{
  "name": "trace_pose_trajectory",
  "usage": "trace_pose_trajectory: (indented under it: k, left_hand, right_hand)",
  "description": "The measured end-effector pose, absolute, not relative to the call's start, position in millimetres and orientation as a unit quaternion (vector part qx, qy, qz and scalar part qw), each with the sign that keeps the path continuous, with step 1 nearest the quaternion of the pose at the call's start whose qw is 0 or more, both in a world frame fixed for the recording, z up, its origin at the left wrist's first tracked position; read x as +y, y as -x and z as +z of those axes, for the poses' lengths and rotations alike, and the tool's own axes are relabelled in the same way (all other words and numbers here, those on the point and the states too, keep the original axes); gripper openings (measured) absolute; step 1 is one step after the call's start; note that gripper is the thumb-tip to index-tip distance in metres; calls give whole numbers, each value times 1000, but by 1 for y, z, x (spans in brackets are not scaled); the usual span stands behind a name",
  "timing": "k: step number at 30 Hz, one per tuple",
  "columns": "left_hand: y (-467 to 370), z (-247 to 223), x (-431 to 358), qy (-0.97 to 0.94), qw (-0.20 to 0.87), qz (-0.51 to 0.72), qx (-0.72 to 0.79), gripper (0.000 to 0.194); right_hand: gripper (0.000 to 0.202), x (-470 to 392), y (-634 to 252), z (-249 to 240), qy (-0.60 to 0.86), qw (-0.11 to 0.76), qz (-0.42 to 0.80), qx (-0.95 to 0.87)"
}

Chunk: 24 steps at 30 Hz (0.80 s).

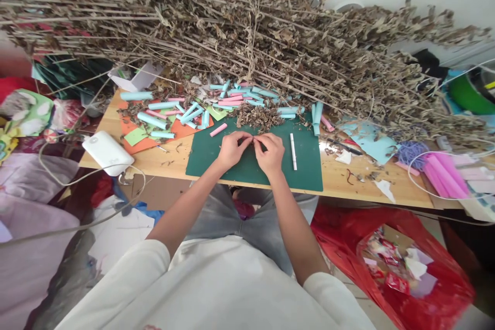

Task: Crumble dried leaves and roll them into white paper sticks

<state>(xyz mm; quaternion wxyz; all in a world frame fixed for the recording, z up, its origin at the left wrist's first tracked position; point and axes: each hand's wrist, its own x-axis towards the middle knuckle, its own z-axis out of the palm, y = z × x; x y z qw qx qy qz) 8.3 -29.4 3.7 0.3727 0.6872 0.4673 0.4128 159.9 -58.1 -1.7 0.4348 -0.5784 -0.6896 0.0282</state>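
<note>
My left hand (233,148) and my right hand (269,152) meet above a green cutting mat (255,175), fingertips pinched close together. Whatever lies between them is too small to make out. Just beyond the fingers is a heap of crumbled dried leaves (260,116). A short pink paper roll (218,130) rests on the mat left of my hands. To the right lies a white, pen-like stick (293,151). Several blue paper tubes (189,112) and thin pink paper rolls (234,98) are scattered behind the mat.
A large bundle of dried stalks (232,26) spans the back of the wooden table (176,154). A white power bank (108,152) with a cable sits at the left edge. Purple yarn (413,153) and pink paper (444,175) lie right. Below hangs a red rubbish bag (436,278).
</note>
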Motion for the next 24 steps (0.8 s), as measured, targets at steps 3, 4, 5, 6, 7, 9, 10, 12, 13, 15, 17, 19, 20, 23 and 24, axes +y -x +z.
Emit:
trace_pose_trajectory:
  k: [3,4,5,6,7,9,10,12,13,15,17,19,20,23,24]
  left_hand:
    - [-8,4,-30,-678,374,418,475,17]
    - [-7,3,-29,-672,375,422,479,18]
    - [-7,1,-29,-664,377,428,484,19]
    - [-7,0,-28,-656,379,434,487,19]
    - [-7,-2,-28,-651,380,440,489,19]
    - [-7,-3,-27,-647,376,447,490,18]
    - [-7,-4,-27,-649,370,448,490,17]
    - [-8,-2,-27,-663,353,443,490,17]
    - [-9,-1,-28,-672,342,439,488,17]
    - [-10,2,-31,-695,318,431,479,16]
    - [-10,6,-34,-715,293,427,470,21]
    - [-7,10,-36,-722,274,429,468,28]
    - [-5,13,-35,-723,265,431,471,30]
    - [6,21,-26,-733,230,405,495,31]
    - [9,23,-21,-745,216,380,504,31]
  right_hand:
    - [19,-59,-161,-2,581,446,34,-680]
    - [19,-59,-161,-2,583,447,34,-677]
    - [19,-59,-161,-3,587,444,31,-677]
    - [20,-58,-161,-3,589,438,28,-679]
    - [21,-58,-161,-4,590,429,25,-684]
    - [22,-58,-160,-5,589,414,21,-694]
    - [22,-57,-160,-5,589,409,21,-697]
    - [20,-57,-159,-5,591,406,23,-696]
    - [18,-57,-159,-5,593,406,26,-695]
    - [16,-57,-159,-4,597,406,37,-691]
    - [13,-57,-159,-2,597,412,51,-686]
    - [8,-57,-159,-1,592,422,64,-684]
    - [8,-58,-159,0,588,426,67,-684]
    - [11,-58,-159,1,585,431,65,-684]
    - [12,-58,-159,1,585,432,62,-683]
